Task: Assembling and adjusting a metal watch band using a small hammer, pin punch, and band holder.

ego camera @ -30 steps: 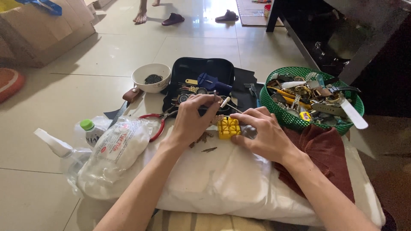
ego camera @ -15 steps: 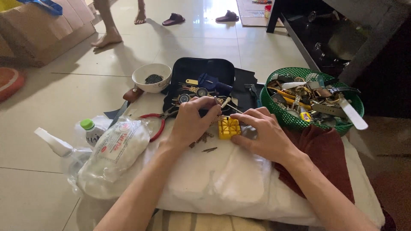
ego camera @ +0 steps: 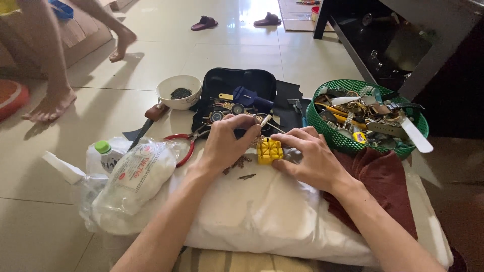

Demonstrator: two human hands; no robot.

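Observation:
A small yellow block (ego camera: 269, 150) with a grid of slots rests on a white pillow (ego camera: 252, 211). My left hand (ego camera: 228, 141) is curled just left of the block and pinches a thin white-tipped tool (ego camera: 264, 121) over it. My right hand (ego camera: 312, 157) lies on the pillow to the right, its fingers pressing against the block and a grey metal piece (ego camera: 292, 154). Small dark metal bits (ego camera: 242, 163) lie on the pillow below my left hand.
A black open case (ego camera: 237, 95) of watch parts lies beyond the pillow. A white bowl (ego camera: 179, 91), red-handled pliers (ego camera: 184, 146), a green basket (ego camera: 368, 118) of tools, a dark red cloth (ego camera: 378, 186) and a plastic bag with a bottle (ego camera: 126, 176) surround it. A person's bare feet (ego camera: 50, 103) walk at left.
My hands have stayed at the yellow block with only slight finger shifts. The other person has walked closer along the left side of the floor.

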